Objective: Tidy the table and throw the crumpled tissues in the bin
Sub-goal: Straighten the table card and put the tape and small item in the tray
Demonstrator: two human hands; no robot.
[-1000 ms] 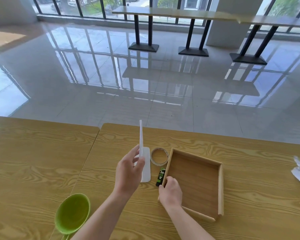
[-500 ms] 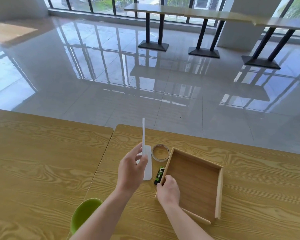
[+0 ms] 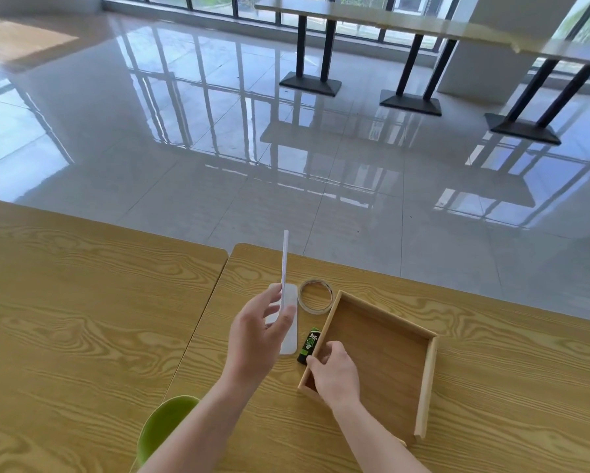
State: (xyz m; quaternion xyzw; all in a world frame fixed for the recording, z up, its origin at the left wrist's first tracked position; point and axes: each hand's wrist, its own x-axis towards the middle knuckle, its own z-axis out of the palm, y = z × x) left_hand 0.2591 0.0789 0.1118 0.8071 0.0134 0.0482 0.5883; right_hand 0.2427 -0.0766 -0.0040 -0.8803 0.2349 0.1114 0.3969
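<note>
Tidying loose items into the wooden tray, you pinch a thin white strip upright in your left hand, while your right hand curls its fingers over the tray's near-left wall. No crumpled tissues or bin show; next, probably, lay the strip flat inside the tray.

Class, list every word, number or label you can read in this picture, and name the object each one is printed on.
Small black-and-green stick: white print, too blurred to read.
Wooden tray, tape roll, white strip: no text shows.
</note>
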